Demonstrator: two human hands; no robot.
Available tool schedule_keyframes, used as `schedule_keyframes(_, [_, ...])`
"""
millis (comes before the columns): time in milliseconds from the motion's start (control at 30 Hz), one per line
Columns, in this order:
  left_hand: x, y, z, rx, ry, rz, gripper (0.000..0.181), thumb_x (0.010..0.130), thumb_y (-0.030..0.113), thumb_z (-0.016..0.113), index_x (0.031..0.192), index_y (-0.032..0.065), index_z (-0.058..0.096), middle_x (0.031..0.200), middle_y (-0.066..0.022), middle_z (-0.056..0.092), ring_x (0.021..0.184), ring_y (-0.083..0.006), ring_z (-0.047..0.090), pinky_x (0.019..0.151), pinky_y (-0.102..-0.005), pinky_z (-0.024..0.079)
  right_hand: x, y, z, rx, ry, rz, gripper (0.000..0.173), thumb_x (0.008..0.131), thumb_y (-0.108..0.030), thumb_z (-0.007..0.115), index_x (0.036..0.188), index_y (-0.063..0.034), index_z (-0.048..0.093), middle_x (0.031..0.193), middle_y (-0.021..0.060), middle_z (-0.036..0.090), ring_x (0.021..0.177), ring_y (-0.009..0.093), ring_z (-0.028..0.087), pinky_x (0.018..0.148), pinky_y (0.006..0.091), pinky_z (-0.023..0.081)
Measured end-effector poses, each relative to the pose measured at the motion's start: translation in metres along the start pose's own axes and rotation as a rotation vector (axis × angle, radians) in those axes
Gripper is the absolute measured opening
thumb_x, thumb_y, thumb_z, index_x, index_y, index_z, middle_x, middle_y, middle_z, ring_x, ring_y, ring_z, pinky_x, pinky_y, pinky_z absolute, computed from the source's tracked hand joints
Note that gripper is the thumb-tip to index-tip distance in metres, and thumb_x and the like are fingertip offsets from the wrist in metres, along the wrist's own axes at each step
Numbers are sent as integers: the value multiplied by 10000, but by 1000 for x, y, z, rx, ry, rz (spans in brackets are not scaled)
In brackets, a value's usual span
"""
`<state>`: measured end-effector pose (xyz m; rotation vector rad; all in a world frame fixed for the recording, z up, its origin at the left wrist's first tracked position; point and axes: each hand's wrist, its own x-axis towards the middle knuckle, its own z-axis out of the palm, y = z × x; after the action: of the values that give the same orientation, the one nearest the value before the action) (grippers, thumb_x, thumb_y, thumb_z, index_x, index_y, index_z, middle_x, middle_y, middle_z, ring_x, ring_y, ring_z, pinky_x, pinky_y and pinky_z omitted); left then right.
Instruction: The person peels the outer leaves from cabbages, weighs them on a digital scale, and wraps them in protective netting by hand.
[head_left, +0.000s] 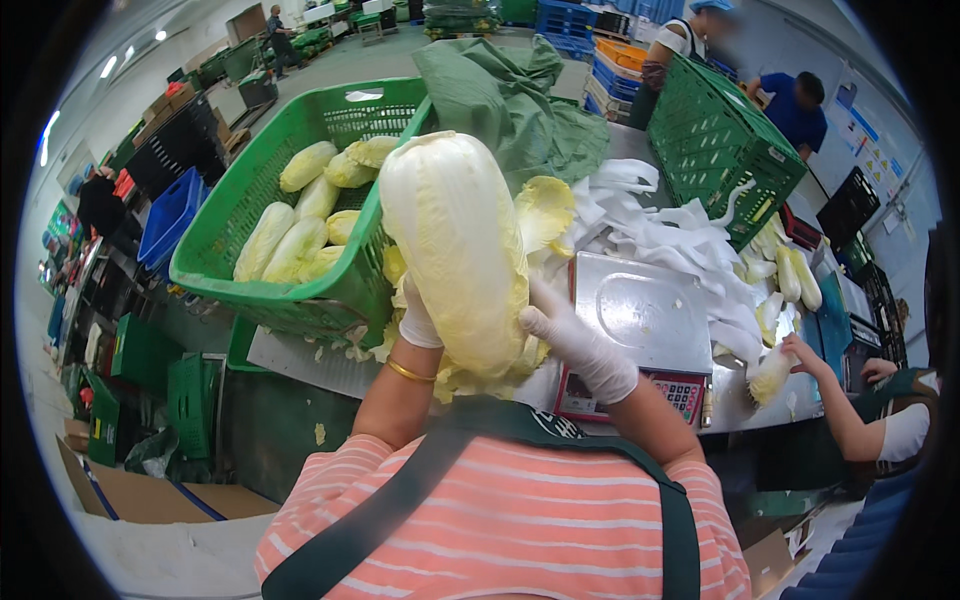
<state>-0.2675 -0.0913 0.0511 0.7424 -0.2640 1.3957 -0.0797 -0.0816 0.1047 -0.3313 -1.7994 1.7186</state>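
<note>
A large napa cabbage (454, 247), pale with yellowish leaves, is held up between my two gloved hands, its white base towards the far side. My left hand (418, 315), in a white glove, is on its left side, with its fingers partly hidden behind the head. Against the right side rests my right hand (574, 337), also gloved, its thumb and part of its palm showing. Loose yellow cabbage leaves (544, 214) lie behind and below the head. To the left, a green plastic crate (262, 296) holds several napa cabbages (300, 247).
A digital scale with a metal platform (641, 311) stands right of my hands. White foam strips (675, 240) are heaped behind it, beside a tilted green crate (720, 142). A green woven sack (510, 105) lies at the back. At the right, a co-worker's hand (802, 356) touches another cabbage (770, 379).
</note>
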Motion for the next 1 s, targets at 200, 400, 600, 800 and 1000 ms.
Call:
schedule_keyframes(200, [23,9,41,991,186,-155,748,787,488,565,1311,28,293,1268,-124,425,1143,-238,433,968,-384,366,-30,-13,-1,78,246,-54,920,695,-377,704,1359,0,191,1354,144,286,1256,243,276,1016,353,256])
schedule_keyframes(400, [29,-26,37,457,428,58,848,722,555,608,1312,40,283,1247,-106,435,1105,-246,465,937,-386,397,-48,-23,-3,-614,502,-154,710,744,-249,663,1314,-4,317,1239,147,419,1145,247,416,966,346,323])
schedule_keyframes(600, [29,-28,35,342,487,104,794,740,590,528,1309,83,305,1234,-112,442,1098,-262,466,915,-405,415,-53,33,-27,271,407,49,512,933,-343,391,1289,21,342,1287,132,415,1196,204,386,977,347,326])
schedule_keyframes(800, [27,-20,32,457,441,73,818,708,554,591,1293,54,315,1210,-109,454,1091,-253,469,900,-390,424,-58,17,-17,219,523,164,419,898,-185,479,1225,63,391,1144,112,524,1050,175,507,896,297,398])
schedule_keyframes(1000, [33,-2,19,733,351,-7,824,693,535,615,1265,14,333,1174,-110,474,1059,-238,491,897,-364,428,-72,-11,-19,577,530,46,427,848,-166,522,1210,38,424,1136,148,523,1008,194,534,885,310,422])
